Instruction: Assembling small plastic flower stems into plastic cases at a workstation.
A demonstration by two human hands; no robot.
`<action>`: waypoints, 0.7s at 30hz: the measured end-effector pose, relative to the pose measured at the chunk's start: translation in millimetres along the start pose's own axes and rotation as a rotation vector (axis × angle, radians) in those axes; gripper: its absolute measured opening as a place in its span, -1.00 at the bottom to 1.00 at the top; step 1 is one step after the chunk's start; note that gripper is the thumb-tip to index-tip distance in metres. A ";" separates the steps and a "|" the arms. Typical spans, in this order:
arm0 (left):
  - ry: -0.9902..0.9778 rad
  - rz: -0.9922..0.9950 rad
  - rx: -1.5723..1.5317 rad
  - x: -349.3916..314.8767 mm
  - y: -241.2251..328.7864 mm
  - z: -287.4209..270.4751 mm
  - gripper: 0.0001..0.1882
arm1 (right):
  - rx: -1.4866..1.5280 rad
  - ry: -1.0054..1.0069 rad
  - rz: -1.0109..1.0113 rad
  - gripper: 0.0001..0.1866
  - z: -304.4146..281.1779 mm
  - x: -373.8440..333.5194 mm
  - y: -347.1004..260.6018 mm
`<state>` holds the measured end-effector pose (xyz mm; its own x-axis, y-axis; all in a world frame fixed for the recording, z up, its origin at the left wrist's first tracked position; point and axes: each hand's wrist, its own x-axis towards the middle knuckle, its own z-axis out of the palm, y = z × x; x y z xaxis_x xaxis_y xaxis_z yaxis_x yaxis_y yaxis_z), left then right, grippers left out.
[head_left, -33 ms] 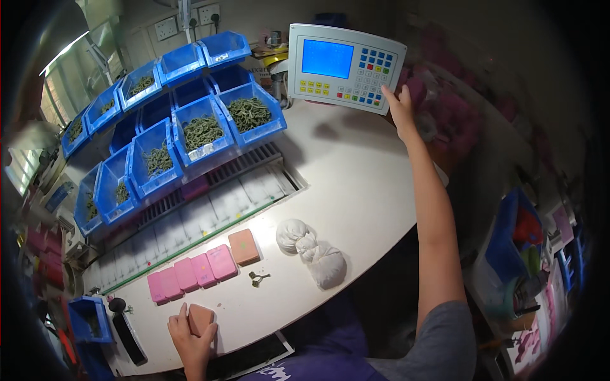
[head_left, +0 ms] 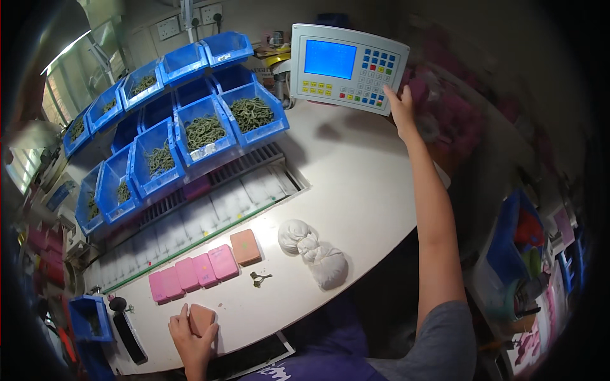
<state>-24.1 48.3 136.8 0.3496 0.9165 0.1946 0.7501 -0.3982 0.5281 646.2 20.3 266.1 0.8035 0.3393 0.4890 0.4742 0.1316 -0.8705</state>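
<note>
At the table's near edge, my left hand (head_left: 189, 336) curls its thumb and fingers round a flat brownish-pink block (head_left: 202, 319) that looks like a rubber mould. My right hand (head_left: 400, 113) reaches far forward to the white control panel (head_left: 352, 68), its thumb over the keys and its fingers at the right edge; part of the grip is hidden. The panel's screen glows blue. Beyond my left hand lies a row of pink blocks (head_left: 194, 273), with a brown block (head_left: 245, 247) at its right end. A small dark green branched piece (head_left: 259, 278) lies beside them.
Blue bins (head_left: 204, 136) on a tiered rack hold many green ring-like pieces. A knotted white cloth bundle (head_left: 311, 253) rests on the white table (head_left: 356, 184). At the left are a black strip (head_left: 129, 336) and a blue tray (head_left: 91, 317). Shelving with blue bins (head_left: 499, 235) stands at the right.
</note>
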 end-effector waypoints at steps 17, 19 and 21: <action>0.239 -0.161 -0.201 96.8 11.3 -28.9 -0.49 | -0.323 -0.563 -0.306 -0.56 51.4 -306.1 -63.4; 0.298 -0.201 -0.139 136.4 1.1 -21.4 -0.45 | -0.272 -0.667 -0.295 -0.61 55.8 -347.1 -84.4; 0.376 -0.194 0.010 178.6 -24.2 -2.3 -0.41 | -0.407 -0.725 -0.547 -0.68 58.8 -369.4 -75.5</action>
<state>18.9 221.7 160.7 -0.0269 0.9241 0.3812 0.7877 -0.2152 0.5773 292.4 -60.3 147.9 0.0880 0.8322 0.5474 0.9103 0.1559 -0.3834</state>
